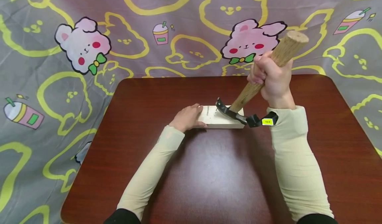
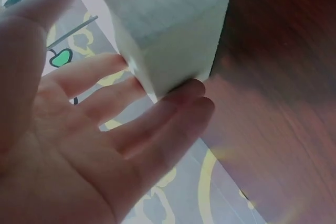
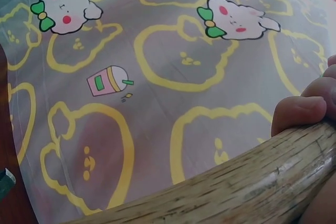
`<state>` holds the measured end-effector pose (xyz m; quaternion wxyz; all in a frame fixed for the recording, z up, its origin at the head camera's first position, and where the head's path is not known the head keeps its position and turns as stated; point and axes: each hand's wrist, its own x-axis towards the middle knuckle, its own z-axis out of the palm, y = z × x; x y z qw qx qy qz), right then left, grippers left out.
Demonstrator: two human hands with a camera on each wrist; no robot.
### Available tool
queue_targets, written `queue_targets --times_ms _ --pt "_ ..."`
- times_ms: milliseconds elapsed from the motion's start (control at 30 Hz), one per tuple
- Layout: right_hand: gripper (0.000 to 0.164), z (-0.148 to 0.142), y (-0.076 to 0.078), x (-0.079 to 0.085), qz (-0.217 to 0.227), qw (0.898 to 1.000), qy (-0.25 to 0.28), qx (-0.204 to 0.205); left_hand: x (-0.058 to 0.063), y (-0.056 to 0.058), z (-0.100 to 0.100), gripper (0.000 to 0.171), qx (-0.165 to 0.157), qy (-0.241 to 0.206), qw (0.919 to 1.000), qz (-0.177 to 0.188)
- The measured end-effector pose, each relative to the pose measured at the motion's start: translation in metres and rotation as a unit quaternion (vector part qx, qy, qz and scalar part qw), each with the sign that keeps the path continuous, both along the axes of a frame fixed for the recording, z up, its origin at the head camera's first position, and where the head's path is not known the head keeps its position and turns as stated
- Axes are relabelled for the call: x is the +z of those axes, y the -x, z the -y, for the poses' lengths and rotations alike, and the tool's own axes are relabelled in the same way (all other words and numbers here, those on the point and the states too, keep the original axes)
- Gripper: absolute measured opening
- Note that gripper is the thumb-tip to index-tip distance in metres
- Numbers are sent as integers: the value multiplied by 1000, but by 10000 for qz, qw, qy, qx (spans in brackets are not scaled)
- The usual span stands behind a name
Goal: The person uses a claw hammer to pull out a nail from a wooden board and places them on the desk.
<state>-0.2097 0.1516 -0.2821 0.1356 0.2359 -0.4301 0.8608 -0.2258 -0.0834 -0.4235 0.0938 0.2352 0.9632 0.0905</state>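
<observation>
At the middle of the reddish-brown table (image 1: 194, 171), a pale wooden block (image 1: 219, 122) is lying lengthwise from left to right. The person's left hand (image 1: 188, 118) is holding its left end, the grip spreading just wide enough to span it, with the thumb pressing on one side and the fingers lying along the other. The right hand (image 1: 273, 76) is gripping a hammer (image 1: 246, 96), fingers and thumb wrapping firmly round the wooden handle (image 3: 199, 200). That handle is slanting, its butt rising toward the upper right, while the black head (image 1: 231, 113) is hanging over the block's right part; from where I'm standing, I cannot tell whether it is touching the wood. A thin nail (image 1: 208, 110) is standing upright in the block near the left hand, and a second nail (image 1: 216, 110) is showing just beside the head. Pale sleeves (image 1: 158, 157) are covering both forearms. Behind the table, a grey-pink cloth (image 1: 185, 25) is hanging, carrying yellow outlines, rabbit faces and drink cups.
</observation>
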Motion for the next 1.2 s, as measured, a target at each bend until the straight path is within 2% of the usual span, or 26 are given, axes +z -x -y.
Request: queue_targets --times_ms 133,233,300,400,500,600,700,900,1067,1200 --pt "27 4 -7 0 -100 9997 -205 16 3 -3 3 93 119 -13 9997 210" --pt "26 6 -13 0 -135 9996 -250 16 8 -8 5 91 122 -50 9999 -27" --pt "26 6 -17 -1 -175 9996 -205 39 13 -11 5 82 126 -149 9992 -346" --pt "27 7 -23 -2 -294 9995 -98 91 18 -16 5 62 98 -591 9941 -910" --pt "26 9 -27 -3 -449 9989 -105 91 21 -21 6 42 38 -1166 9829 -1421" --pt "25 10 -29 -3 -599 9980 -220 41 22 -25 7 29 24 -1661 9710 -1720" --pt "25 11 -32 -2 -627 9976 -279 36 24 -29 7 25 74 -2054 9634 -1719" --pt "27 9 -45 8 -658 9968 -61 460 24 -32 3 23 -19 -2720 9533 -1310" --pt "28 7 -56 14 -817 9940 54 727 21 -35 -2 23 -292 -2895 9486 -1248" --pt "28 6 -64 16 -954 9919 93 836 18 -39 -5 24 -599 -2802 9491 -1306"
